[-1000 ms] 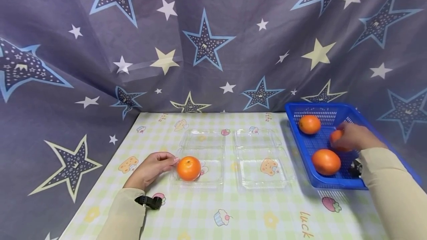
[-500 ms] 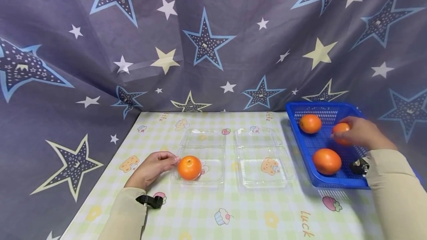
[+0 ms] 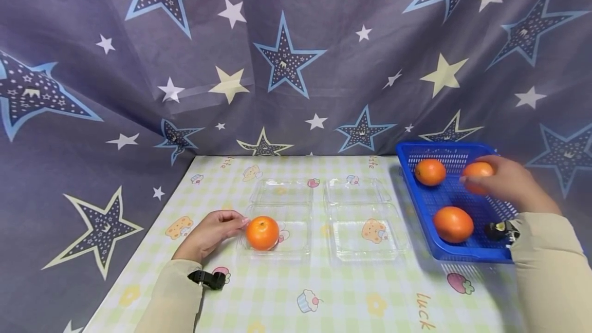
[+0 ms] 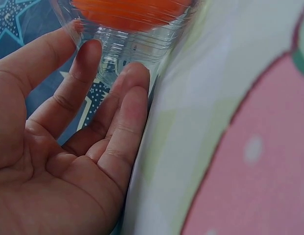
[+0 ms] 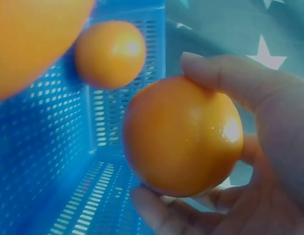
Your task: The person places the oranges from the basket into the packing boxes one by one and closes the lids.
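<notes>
My right hand [image 3: 520, 184] grips an orange [image 5: 181, 137] over the blue plastic basket [image 3: 418, 220]; in the right wrist view thumb and fingers lie on opposite sides of it. Two other oranges stay in the basket, one at the back [image 3: 430, 172] and one at the front [image 3: 453, 224]. On the table, an open clear plastic clamshell box [image 3: 297, 240] has one orange [image 3: 262, 233] in the left part of its near half. At that box's left edge my left hand [image 3: 210, 233] pinches the rim between thumb and finger.
A second open clear clamshell box [image 3: 363, 256] lies between the first box and the basket. Checked cloth with printed cartoons covers the table [image 3: 342, 297]. Behind and to the left hangs a dark curtain with stars [image 3: 287, 117].
My right hand has lifted the orange from the basket floor and moved slightly up and right with it. The left hand and the orange beside it stay in place.
</notes>
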Demonstrator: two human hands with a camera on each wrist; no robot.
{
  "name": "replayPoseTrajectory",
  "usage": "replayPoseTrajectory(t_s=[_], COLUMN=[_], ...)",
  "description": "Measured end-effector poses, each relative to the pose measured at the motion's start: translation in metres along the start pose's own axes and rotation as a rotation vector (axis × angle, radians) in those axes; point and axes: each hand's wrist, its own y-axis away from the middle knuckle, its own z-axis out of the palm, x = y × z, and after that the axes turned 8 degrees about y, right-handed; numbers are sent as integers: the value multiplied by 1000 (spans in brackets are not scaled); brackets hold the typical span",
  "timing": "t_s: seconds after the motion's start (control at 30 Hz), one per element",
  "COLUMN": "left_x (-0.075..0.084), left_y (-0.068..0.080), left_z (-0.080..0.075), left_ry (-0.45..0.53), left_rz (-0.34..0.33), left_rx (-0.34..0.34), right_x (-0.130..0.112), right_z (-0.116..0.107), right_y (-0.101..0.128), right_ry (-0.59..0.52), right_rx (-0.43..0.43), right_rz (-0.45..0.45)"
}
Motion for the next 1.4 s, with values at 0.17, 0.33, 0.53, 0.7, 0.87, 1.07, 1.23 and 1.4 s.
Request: replayPoseTrajectory(t_s=[0.17, 0.33, 0.53, 0.7, 0.87, 1.07, 1.23, 1.4], left_x=[-2, -2, -1, 0, 0, 2, 5, 5], left_y=[0, 2, 1, 3, 4, 4, 5, 4], left_z=[1, 1, 2, 3, 4, 3, 3, 1], left_ry=[7, 6, 8, 3, 0, -3, -15, -16], left_rz=[-9, -17, -15, -17, -19, -22, -10, -13], left_rx=[7, 22, 11, 8, 1, -5, -15, 0], right_x=[-9, -21, -28, -35, -43, -55, -67, -87], right_z=[-3, -4, -4, -5, -7, -9, -11, -17], right_y=[7, 11, 15, 21, 30, 40, 45, 50], right_ry=[-39, -61, -125, -169, -162, -163, -182, -213], right_rx=[32, 66, 78, 98, 147, 192, 227, 259], right_rz=[28, 44, 95, 135, 144, 123, 108, 113])
